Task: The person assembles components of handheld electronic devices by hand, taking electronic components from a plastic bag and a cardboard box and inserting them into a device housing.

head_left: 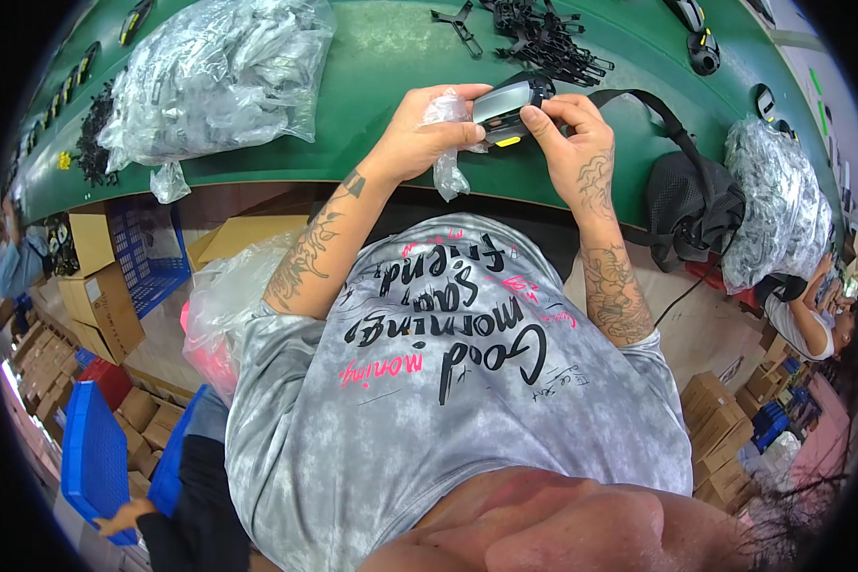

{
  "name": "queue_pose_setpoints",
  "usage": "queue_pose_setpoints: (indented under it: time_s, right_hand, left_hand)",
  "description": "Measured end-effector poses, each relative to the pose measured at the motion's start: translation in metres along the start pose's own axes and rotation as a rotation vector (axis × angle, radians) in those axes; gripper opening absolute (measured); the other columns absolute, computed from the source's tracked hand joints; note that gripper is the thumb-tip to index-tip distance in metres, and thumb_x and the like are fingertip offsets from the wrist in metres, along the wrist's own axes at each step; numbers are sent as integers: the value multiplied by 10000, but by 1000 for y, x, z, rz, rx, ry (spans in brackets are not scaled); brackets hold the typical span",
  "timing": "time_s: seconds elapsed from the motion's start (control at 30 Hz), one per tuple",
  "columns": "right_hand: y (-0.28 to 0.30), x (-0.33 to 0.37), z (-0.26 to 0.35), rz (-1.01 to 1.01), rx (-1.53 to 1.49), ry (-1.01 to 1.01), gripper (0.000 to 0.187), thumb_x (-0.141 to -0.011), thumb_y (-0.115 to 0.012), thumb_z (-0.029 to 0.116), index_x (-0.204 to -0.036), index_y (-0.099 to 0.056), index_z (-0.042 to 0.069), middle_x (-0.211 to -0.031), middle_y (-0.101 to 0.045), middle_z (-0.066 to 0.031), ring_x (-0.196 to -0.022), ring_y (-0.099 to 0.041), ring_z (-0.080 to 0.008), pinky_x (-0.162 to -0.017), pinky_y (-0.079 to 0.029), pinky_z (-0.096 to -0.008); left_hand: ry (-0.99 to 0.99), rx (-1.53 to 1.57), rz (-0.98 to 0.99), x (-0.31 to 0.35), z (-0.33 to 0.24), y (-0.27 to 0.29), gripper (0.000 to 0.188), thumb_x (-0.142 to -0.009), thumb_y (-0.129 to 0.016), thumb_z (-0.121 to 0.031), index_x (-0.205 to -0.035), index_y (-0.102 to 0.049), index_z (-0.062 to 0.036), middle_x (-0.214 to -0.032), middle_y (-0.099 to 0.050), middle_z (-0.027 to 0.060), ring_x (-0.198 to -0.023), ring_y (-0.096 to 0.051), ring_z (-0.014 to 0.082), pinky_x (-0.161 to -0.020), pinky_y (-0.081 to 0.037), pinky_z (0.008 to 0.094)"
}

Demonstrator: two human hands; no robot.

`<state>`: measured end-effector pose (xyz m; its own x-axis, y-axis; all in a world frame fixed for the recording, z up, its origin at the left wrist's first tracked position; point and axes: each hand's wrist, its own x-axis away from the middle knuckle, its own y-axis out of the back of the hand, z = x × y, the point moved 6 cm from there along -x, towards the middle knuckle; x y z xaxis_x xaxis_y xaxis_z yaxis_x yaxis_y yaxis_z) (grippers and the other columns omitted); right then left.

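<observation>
Over the front part of the green table [391, 59], a small device with a grey panel, black casing and yellow tab [507, 99] is held between my two hands. My left hand [427, 129] grips its left end, thumb along the near side. Crumpled clear plastic, apparently a small bag [451, 177], is caught in the same hand and hangs below it. My right hand [574, 143] pinches the device's right end between thumb and fingers. What the right fingertips cover on the far side is hidden.
A large clear bag of wrapped pieces [214, 86] lies left; another bag [777, 205] is at right. Black plastic brackets [548, 43] are heaped beyond my hands. A black mesh bag [693, 198] hangs at the table edge. Lower left, another person's hand [124, 518] is beside a blue crate [95, 453].
</observation>
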<state>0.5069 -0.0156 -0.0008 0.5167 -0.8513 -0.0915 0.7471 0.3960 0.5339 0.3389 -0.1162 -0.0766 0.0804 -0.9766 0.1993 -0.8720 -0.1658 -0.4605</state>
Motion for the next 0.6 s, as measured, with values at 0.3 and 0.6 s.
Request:
queue_pose_setpoints:
  time_s: [0.3,0.6]
  right_hand:
    - [-1,-2,-5,-49,-9,26,271,-857,-845,193,-923,-737,-46,-920,-678,-93,-723,-641,-151,-662,-523,-277]
    - [-2,2,13,-45,120,150,270,-848,-848,188,-867,-689,-29,-859,-643,-100,-678,-647,-190,-627,-531,-304]
  left_hand:
    - [7,-31,14,0,-2,-2,593,-872,-731,2,-1420,-528,100,-1104,-712,142,-905,-715,162,-821,-612,299]
    - [-2,-12,12,1,-7,-5,588,-862,-748,-1,-1406,-548,95,-1071,-709,119,-871,-704,142,-789,-613,286]
